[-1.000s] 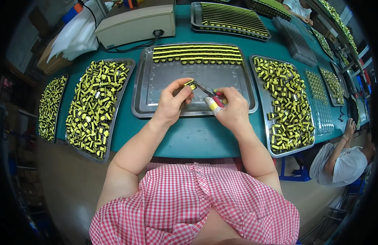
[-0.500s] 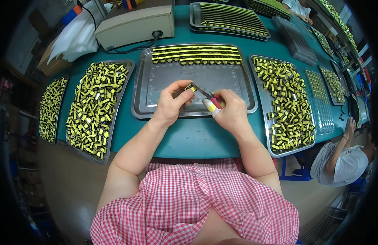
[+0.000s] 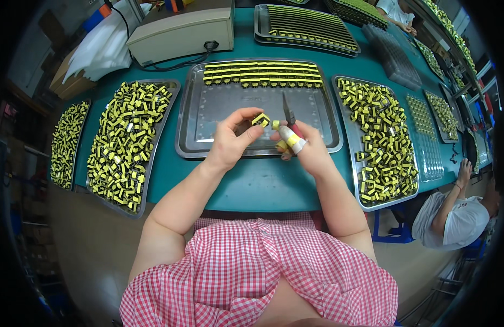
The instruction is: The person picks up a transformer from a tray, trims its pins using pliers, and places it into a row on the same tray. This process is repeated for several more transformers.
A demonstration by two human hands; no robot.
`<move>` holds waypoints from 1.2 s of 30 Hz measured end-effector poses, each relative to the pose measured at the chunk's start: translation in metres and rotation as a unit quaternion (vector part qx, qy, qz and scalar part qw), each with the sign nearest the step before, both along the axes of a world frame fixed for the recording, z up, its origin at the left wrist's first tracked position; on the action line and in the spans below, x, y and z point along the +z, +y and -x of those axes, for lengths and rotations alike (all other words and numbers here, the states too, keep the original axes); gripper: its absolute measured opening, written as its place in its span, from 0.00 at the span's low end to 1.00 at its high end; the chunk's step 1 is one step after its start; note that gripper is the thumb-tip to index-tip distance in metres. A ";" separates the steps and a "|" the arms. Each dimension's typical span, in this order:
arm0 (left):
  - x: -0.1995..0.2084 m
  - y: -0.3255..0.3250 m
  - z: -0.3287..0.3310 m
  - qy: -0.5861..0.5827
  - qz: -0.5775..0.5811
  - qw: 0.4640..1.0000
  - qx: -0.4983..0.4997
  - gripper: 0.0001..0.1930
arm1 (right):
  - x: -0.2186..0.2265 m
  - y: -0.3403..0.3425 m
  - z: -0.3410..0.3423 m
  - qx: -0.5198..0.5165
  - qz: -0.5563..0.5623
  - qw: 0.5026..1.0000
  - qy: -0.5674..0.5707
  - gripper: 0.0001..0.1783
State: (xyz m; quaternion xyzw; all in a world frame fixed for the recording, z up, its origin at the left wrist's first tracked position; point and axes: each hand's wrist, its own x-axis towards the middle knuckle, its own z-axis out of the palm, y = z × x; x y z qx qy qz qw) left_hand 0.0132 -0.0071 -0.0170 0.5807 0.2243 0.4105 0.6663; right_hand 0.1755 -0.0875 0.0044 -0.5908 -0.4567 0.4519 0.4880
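Over the near middle of a metal tray [image 3: 219,117], my left hand [image 3: 230,143] pinches a small yellow-and-black transformer-like component [image 3: 260,120] between thumb and fingers. My right hand [image 3: 311,150] is closed around red-handled pliers [image 3: 288,110], their slim dark jaws pointing away from me and clear of the component. White and yellow tape [image 3: 291,140] wraps fingers of that hand, and a yellow-covered fingertip [image 3: 276,125] is close to the component. At the far side of the tray, several rows of similar components [image 3: 263,71] stand side by side; the nearest row is shorter at its left.
Heaped trays of loose components flank me: one tray [image 3: 176,90] at left with another beyond it, one [image 3: 339,87] at right. A beige box-shaped device [image 3: 181,34] with a black cord and a filled tray [image 3: 257,27] stand behind. Another person [image 3: 451,218] sits at right.
The plier jaws have come away from the component and swung upright as my right hand turned. The component has tilted in my left fingers, and a yellow-covered right fingertip now shows beside it.
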 end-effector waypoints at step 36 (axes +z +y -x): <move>0.011 -0.007 0.009 -0.079 0.097 0.985 -0.122 0.32 | -0.006 0.002 0.021 0.023 -0.412 0.839 -0.355 0.26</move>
